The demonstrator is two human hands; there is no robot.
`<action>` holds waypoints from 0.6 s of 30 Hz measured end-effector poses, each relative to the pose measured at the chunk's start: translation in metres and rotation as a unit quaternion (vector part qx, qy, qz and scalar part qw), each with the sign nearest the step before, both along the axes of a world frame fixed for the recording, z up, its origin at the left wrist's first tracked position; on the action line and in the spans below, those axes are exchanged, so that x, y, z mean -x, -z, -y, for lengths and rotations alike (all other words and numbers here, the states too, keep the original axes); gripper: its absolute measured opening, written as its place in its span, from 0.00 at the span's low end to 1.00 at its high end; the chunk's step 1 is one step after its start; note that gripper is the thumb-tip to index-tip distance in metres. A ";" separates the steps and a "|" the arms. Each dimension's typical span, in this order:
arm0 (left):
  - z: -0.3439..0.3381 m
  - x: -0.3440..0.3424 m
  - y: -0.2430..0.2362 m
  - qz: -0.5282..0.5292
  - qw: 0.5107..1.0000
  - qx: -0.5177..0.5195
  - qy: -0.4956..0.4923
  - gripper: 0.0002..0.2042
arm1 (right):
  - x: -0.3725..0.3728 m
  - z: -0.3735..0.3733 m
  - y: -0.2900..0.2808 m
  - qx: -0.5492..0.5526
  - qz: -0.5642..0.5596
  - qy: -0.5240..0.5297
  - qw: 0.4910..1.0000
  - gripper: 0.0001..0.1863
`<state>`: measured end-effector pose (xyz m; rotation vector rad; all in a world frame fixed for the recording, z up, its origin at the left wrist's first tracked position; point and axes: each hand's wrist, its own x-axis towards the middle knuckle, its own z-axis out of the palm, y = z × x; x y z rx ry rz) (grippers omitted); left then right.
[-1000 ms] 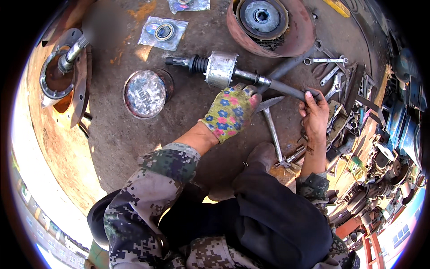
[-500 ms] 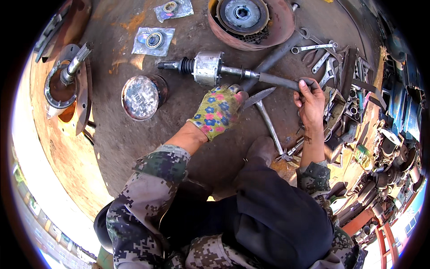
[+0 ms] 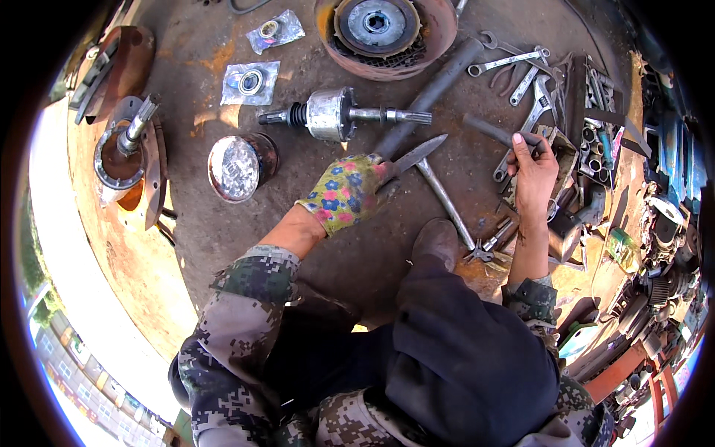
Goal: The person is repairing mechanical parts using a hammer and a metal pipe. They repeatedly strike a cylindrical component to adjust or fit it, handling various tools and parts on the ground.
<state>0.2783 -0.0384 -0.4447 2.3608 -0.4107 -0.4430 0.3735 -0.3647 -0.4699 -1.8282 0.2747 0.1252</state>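
A long dark steel bar (image 3: 428, 97) lies on the stained concrete floor (image 3: 350, 246). The gloved left hand (image 3: 346, 194) clasps its lower end. At three o'clock, the bare right hand (image 3: 532, 175) pinches a short dark rod (image 3: 491, 130). An axle joint (image 3: 335, 114) lies at eleven o'clock.

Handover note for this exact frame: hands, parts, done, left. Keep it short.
Left hand, in a flowered glove, grips a long tool with a flat pointed blade, tip just below the axle shaft.
Right hand, bare, holds a dark rod beside the wrenches.
Axle shaft lies on the ground, untouched; round tin left of it.
Done: both tools in hand. Left: no tool on the shaft yet.
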 end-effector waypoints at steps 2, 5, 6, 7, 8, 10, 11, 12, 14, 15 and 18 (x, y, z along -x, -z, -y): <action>-0.010 -0.002 -0.011 -0.038 0.997 0.008 0.062 0.15 | 0.014 -0.002 -0.018 0.276 0.145 -0.118 0.943 0.07; -0.050 0.017 -0.053 -0.024 0.995 -0.065 0.077 0.16 | 0.029 -0.014 -0.033 0.483 0.191 -0.261 0.814 0.09; -0.057 0.022 -0.064 -0.074 0.990 -0.091 0.075 0.17 | 0.033 -0.018 -0.031 0.467 0.175 -0.263 0.826 0.10; -0.065 0.028 -0.063 -0.088 0.989 -0.091 0.079 0.16 | 0.035 -0.016 -0.030 0.428 0.152 -0.266 0.850 0.10; -0.076 0.038 -0.063 -0.102 0.987 -0.091 0.081 0.16 | 0.036 -0.016 -0.027 0.386 0.130 -0.269 0.873 0.09; -0.096 0.055 -0.074 -0.156 0.980 -0.101 0.069 0.16 | 0.037 -0.022 -0.026 0.309 0.082 -0.299 0.899 0.09; -0.105 0.063 -0.085 -0.193 0.974 -0.109 0.052 0.16 | 0.037 -0.030 -0.026 0.292 0.075 -0.337 0.892 0.09; -0.116 0.076 -0.091 -0.224 0.968 -0.111 0.033 0.16 | 0.037 -0.043 -0.032 0.282 0.072 -0.378 0.879 0.09; -0.135 0.100 -0.109 -0.246 0.960 -0.136 -0.015 0.15 | 0.041 -0.069 -0.034 0.230 0.109 -0.454 0.854 0.10; -0.146 0.114 -0.118 -0.259 0.954 -0.147 -0.044 0.14 | 0.044 -0.087 -0.030 0.185 0.117 -0.498 0.839 0.10; -0.173 0.158 -0.128 -0.267 0.937 -0.210 -0.079 0.14 | 0.051 -0.131 -0.036 0.139 0.129 -0.653 0.733 0.09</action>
